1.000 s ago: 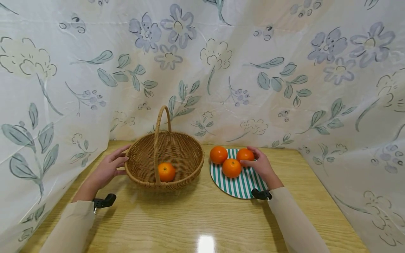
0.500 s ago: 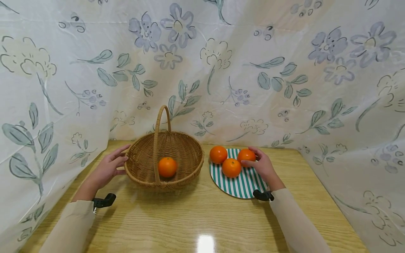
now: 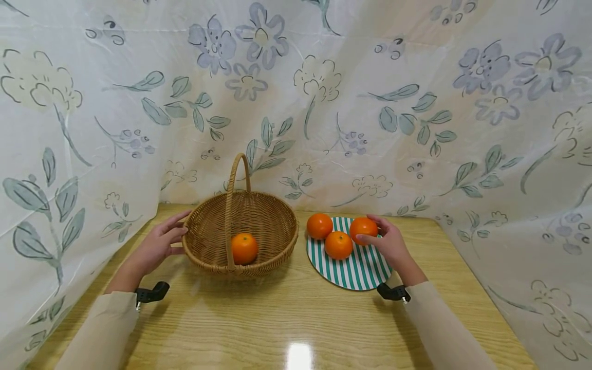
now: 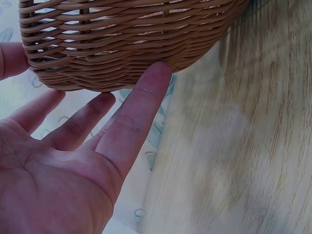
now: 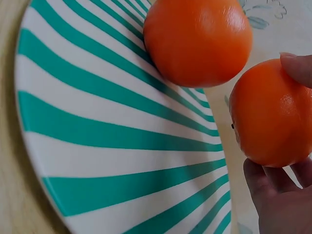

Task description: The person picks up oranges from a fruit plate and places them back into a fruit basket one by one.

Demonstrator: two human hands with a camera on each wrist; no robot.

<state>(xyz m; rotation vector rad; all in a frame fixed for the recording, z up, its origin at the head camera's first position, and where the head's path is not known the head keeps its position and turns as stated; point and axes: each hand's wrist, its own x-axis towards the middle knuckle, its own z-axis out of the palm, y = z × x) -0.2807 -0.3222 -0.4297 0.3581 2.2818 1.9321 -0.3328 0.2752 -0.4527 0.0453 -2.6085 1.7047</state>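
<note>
R hand [image 3: 394, 246] has thumb + fingers curved round the held orange [image 3: 363, 229], parted abt. its width (can't tell if lifted); near orange [image 3: 338, 245] + far orange [image 3: 319, 226] sit left of those fingertips on the striped placemat [image 3: 348, 276]. L hand's [image 3: 156, 247] fingers are spread, touching the wicker basket's [image 3: 273, 221] side, w/ basket orange [image 3: 244, 248] inside, right of them. Poss. slip if thumb pressure's weak on smooth skin; thumb brushing near orange cld roll it off.

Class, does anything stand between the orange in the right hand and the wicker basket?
Yes: the left orange and the front orange on the striped plate sit between the held orange and the wicker basket.
</note>
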